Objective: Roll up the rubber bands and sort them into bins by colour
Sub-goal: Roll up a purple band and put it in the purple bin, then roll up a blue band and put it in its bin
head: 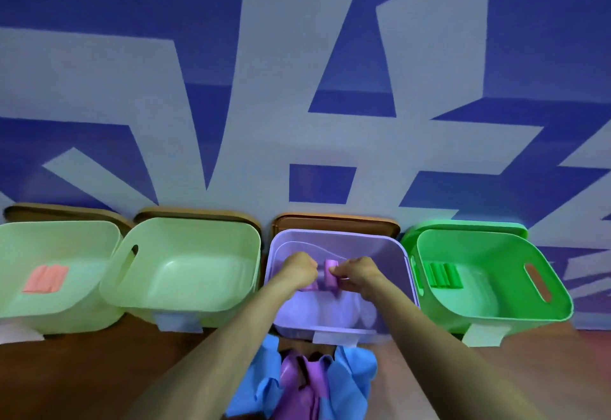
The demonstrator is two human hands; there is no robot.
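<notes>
Both my hands reach into the purple bin (396, 247). My right hand (358, 272) pinches a rolled purple band (330, 272) and holds it upright. My left hand (297, 269) is curled beside it, over another purple roll (310, 286) that peeks out under the fingers; whether it grips that roll is unclear. Loose purple bands (307, 383) and blue bands (264, 386) lie in a heap on the wooden table in front of the bin.
Pink rolls (46, 278) lie in the far-left pale green bin (109, 231). A second pale green bin (198, 224) stands beside it. Green rolls (443, 274) sit in the bright green bin (558, 300) at right. A blue patterned wall stands behind.
</notes>
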